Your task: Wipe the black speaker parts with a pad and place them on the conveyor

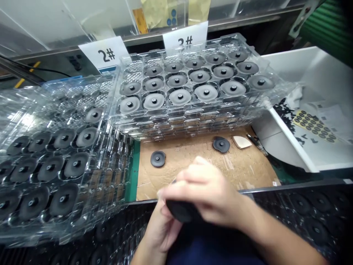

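Near the front edge of the cardboard, both hands meet around a dark rounded plastic disc point(180, 210). My left hand point(161, 224) grips its edge from below. Over the top lies my right hand point(204, 186), its fingers curled in and slightly blurred; they cover much of the disc, and what they pinch, if anything besides it, is hidden. Two similar dark discs with a centre peg rest on the cardboard point(190, 176): a left disc point(158, 159) and a right disc point(221, 144). Beside the latter is a cream-coloured wedge-shaped pad point(241, 142).
A stack of clear trays point(187, 117) holding discs stands behind the cardboard; another clear tray stack point(93, 176) is at left. On the right, a white bin point(292, 138) contains black scraps and a yellow sticker sheet point(314, 125). A tweezers-like tool point(257, 143) lies beside it.
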A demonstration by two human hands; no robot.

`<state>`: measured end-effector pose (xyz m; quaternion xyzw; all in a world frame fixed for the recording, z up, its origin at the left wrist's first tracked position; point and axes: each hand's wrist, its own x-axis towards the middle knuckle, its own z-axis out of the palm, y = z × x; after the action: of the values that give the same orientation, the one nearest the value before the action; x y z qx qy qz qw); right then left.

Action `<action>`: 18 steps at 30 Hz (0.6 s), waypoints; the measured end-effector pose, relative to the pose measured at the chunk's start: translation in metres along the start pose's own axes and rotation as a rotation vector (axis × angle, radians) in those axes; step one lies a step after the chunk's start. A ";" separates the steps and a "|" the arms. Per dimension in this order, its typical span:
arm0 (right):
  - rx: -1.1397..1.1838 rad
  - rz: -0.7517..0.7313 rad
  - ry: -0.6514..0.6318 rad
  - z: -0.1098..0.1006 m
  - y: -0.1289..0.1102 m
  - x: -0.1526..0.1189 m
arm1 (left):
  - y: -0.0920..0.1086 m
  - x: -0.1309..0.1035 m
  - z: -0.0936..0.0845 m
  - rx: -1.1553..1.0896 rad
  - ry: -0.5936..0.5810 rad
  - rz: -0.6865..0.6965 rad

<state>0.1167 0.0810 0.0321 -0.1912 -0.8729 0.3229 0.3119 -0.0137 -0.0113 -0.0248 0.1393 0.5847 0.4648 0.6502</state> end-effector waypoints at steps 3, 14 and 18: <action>0.033 0.299 0.060 0.008 0.034 -0.018 | 0.003 0.002 -0.006 -0.259 -0.097 0.045; 0.065 0.653 0.196 0.035 0.039 -0.053 | 0.002 0.002 -0.009 -0.533 -0.172 0.056; 0.079 0.373 0.352 0.015 -0.009 -0.015 | 0.004 0.003 0.000 -0.480 -0.207 0.114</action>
<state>0.1161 0.0596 0.0230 -0.3898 -0.7415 0.3705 0.4013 -0.0158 -0.0071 -0.0234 0.0605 0.3794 0.6092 0.6937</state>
